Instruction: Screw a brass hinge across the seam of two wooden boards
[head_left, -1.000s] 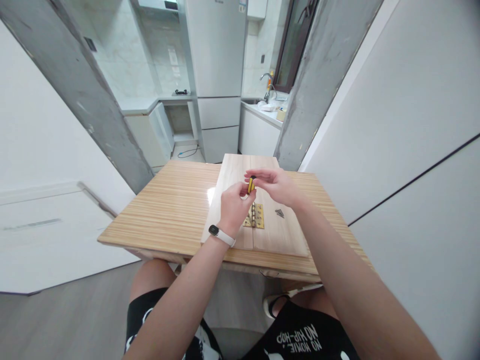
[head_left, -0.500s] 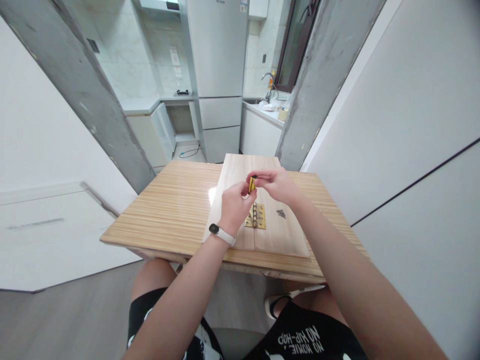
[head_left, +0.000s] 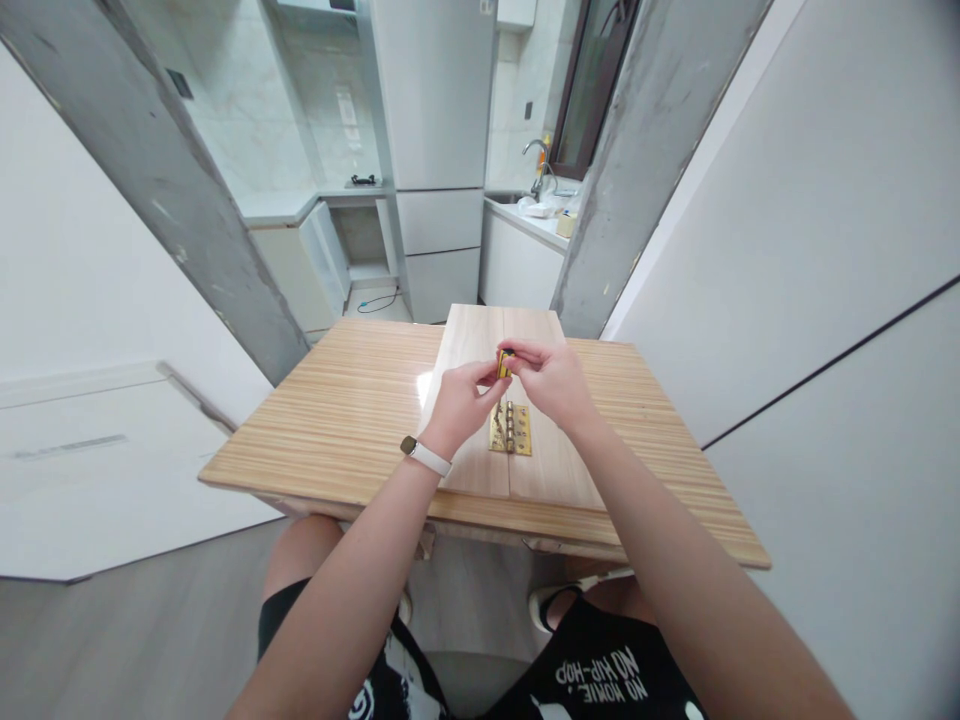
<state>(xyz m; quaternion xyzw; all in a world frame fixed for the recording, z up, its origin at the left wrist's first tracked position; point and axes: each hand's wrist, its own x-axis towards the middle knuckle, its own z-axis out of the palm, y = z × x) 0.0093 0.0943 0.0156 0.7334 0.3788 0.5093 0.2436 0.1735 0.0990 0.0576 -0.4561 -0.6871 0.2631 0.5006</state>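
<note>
My left hand (head_left: 463, 402), with a white-banded watch at its wrist, pinches a small yellow-and-black object (head_left: 503, 365) from the left. On the other side, the fingers of my right hand (head_left: 553, 382) are closed on the same object. Fingers cover much of it, so its kind is unclear. Below the hands a brass hinge (head_left: 520, 430) lies unfolded across the seam of two pale wooden boards (head_left: 476, 325). Small dark bits show over its left leaf, too fine to make out.
The boards rest on a wood-grain table (head_left: 352, 400). Beyond its far edge stand a fridge (head_left: 439, 100) and a counter with a sink tap (head_left: 536, 165). White panels flank both sides. My knees are beneath the near edge.
My left wrist has shifted slightly left and turned, while both hands keep hold of the yellow-and-black object. My right forearm now covers the small dark screws seen earlier on the right board.
</note>
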